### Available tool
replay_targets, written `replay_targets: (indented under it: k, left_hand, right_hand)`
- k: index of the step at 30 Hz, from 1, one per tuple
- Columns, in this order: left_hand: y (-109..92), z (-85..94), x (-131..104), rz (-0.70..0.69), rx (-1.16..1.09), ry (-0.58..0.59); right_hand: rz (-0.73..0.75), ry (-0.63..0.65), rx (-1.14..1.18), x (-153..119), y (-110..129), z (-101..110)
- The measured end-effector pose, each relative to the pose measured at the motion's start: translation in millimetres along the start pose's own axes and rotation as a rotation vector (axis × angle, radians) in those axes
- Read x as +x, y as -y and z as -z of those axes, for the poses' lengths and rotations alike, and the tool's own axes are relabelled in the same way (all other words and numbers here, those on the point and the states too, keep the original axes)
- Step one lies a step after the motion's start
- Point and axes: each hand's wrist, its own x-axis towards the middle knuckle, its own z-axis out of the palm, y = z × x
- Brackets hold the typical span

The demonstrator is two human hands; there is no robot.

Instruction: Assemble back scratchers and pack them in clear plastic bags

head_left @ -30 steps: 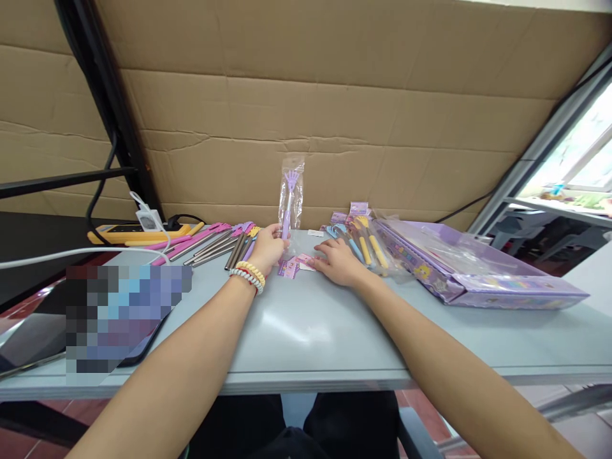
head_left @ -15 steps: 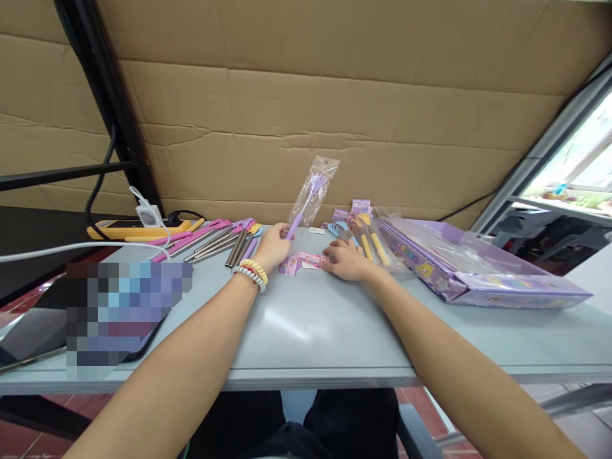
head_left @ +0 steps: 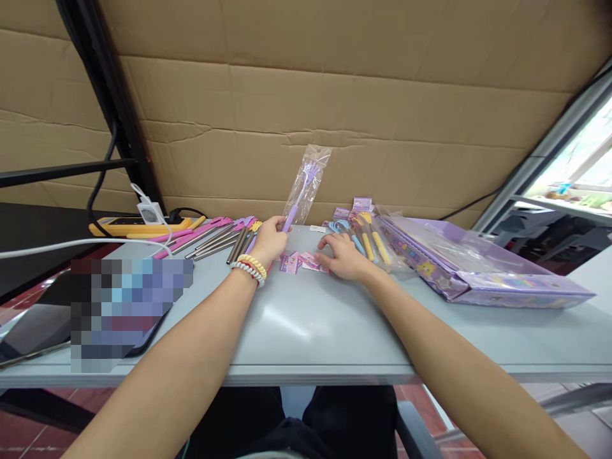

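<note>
My left hand (head_left: 270,241) is closed round the lower end of a purple hand-shaped stick (head_left: 292,213), which stands tilted inside a clear plastic sleeve (head_left: 316,167). My right hand (head_left: 343,256) rests low over the table, fingers bent and apart, beside small pink and purple printed cards (head_left: 291,262). Its fingertips are close to the right-hand cards, and contact cannot be made out. Just beyond it lie blue hand-shaped sticks (head_left: 354,239) and yellow ones (head_left: 378,243), partly in clear plastic.
Several pink, purple and metal sticks (head_left: 217,239) lie left of my left hand. An open purple box (head_left: 516,290) holding clear plastic stands at the right. A yellow device (head_left: 122,226) with a white cable and a blurred flat object (head_left: 138,312) are at the left.
My left hand and the sleeved purple stick have shifted slightly left and up. My right hand has drawn back a little from the cards, its fingers more raised.
</note>
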Motion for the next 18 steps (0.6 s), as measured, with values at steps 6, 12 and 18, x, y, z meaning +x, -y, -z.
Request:
replay_targets:
  k: [6, 12, 18]
  left_hand:
    - [5, 1.7, 6, -0.045, 0.019, -0.036]
    - [3, 1.2, 5, -0.051, 0.113, -0.022]
    - [0, 1.3, 4, -0.045, 0.142, -0.024]
  right_hand:
    - [0.230, 0.128, -0.044, -5, 39, -11]
    - [0.064, 0.158, -0.119, -5, 48, -19]
    - [0.025, 0.191, -0.012, -2, 47, -19]
